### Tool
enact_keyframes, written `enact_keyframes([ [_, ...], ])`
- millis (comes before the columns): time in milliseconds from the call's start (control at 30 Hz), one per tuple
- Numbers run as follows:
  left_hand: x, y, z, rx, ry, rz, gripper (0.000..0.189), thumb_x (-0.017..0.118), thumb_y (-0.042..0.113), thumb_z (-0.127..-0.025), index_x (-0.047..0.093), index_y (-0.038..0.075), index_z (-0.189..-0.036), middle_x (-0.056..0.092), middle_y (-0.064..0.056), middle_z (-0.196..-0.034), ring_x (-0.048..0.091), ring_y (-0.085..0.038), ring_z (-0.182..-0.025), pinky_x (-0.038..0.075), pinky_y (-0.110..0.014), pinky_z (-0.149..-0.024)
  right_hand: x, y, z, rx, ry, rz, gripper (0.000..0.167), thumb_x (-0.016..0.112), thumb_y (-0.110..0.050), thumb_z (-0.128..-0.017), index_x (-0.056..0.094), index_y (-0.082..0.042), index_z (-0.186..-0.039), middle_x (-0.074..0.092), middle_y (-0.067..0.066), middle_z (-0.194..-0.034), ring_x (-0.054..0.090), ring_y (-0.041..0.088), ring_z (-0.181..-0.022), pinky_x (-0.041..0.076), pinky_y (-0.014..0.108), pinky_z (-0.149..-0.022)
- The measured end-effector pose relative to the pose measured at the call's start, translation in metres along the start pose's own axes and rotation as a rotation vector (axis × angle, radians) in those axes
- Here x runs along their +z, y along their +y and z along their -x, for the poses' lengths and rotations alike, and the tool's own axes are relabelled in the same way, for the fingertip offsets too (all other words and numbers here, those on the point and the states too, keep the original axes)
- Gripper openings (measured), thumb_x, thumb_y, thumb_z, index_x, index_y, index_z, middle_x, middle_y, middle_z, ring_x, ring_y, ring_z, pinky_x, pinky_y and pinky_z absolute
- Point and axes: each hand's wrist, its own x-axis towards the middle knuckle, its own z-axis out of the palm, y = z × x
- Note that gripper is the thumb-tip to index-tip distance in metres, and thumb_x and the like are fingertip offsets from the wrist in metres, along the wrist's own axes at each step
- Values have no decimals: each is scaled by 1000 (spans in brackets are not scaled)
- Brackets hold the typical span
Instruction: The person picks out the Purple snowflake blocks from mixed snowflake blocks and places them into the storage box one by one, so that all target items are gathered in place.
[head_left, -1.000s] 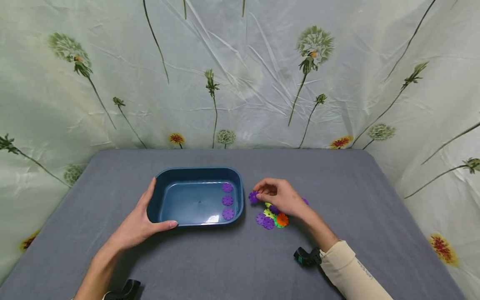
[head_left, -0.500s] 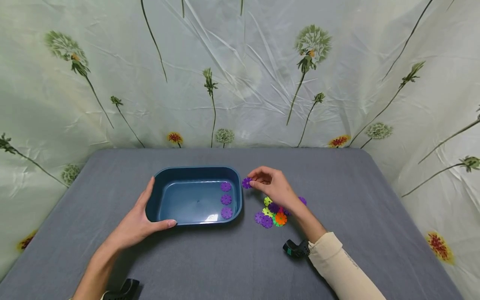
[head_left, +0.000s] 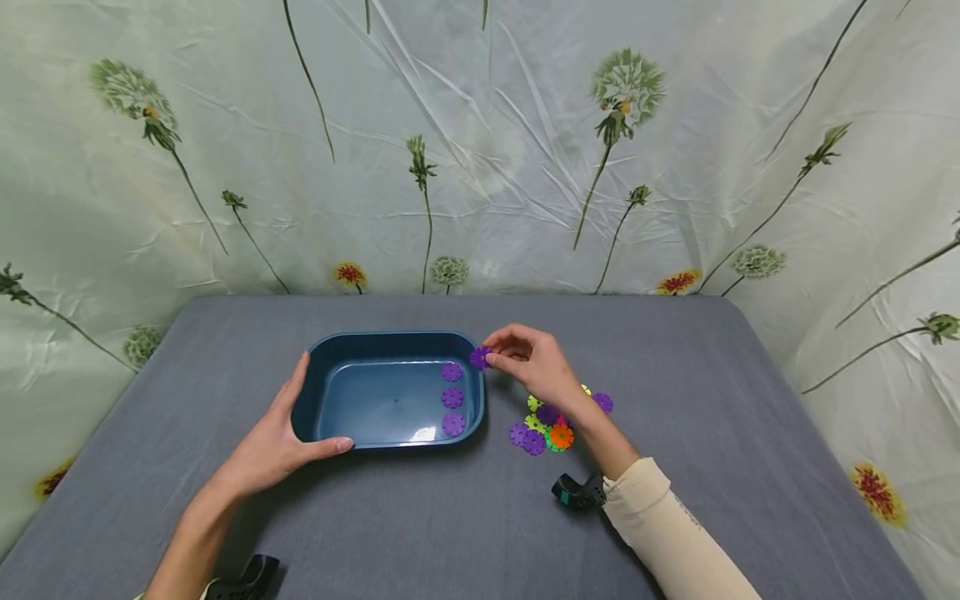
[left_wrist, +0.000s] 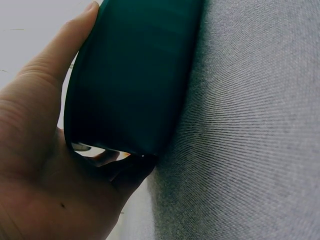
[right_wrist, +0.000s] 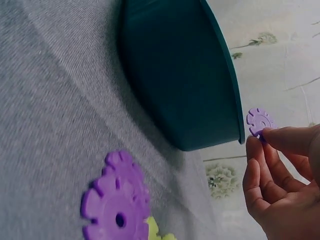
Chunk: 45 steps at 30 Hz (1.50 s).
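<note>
A blue plastic tub (head_left: 390,443) stands on the table, gripped at its left end by my left hand (head_left: 266,450), whose thumb lies on the front rim. Inside, along the right wall, three purple notched discs (head_left: 452,397) lie in a column. My right hand (head_left: 536,367) pinches another purple notched disc (head_left: 480,358) between thumb and fingertips, at the tub's back right rim. In the right wrist view the pinched disc (right_wrist: 260,121) is held above the rim level, just outside the tub wall (right_wrist: 180,75). The left wrist view shows the tub's side (left_wrist: 135,75) within the left hand.
A loose pile of notched discs in purple, yellow, green and orange (head_left: 561,437) lies right of the tub, partly under my right forearm. Grey cloth (head_left: 420,525) covers the table. A flowered curtain (head_left: 510,167) hangs behind its back edge.
My right hand has carried the purple disc away from the pile, leftward and back, up to the tub's rim. The left hand and the tub stay in place.
</note>
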Motion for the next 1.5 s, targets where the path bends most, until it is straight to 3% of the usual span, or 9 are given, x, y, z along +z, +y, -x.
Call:
enact_keyframes([
  [567, 2, 0, 0, -27, 2, -19, 136, 87, 45, -81, -17, 32, -166, -3, -27, -174, 15, -61, -154, 26, -82, -109, 14, -12, -21, -67, 0, -4, 16, 73, -10, -97, 75, -8, -113, 76, 12, -109, 70, 18, -94, 56, 24, -82],
  [900, 2, 0, 1, 0, 7, -1, 135, 88, 42, -80, -15, 29, -167, -2, -26, -175, 15, -60, -155, 26, -81, -110, 24, -11, -32, -75, -53, 22, 17, 73, -9, -97, 75, -5, -114, 75, 14, -109, 69, 18, -94, 55, 24, -82],
  [1500, 4, 1, 0, -23, 13, -31, 136, 88, 43, -79, -15, 29, -167, -1, -26, -175, 18, -60, -153, 27, -82, -110, 37, -15, -47, -92, -120, 79, 14, 72, -7, -97, 75, -6, -111, 75, 12, -104, 68, 14, -89, 52, 26, -82],
])
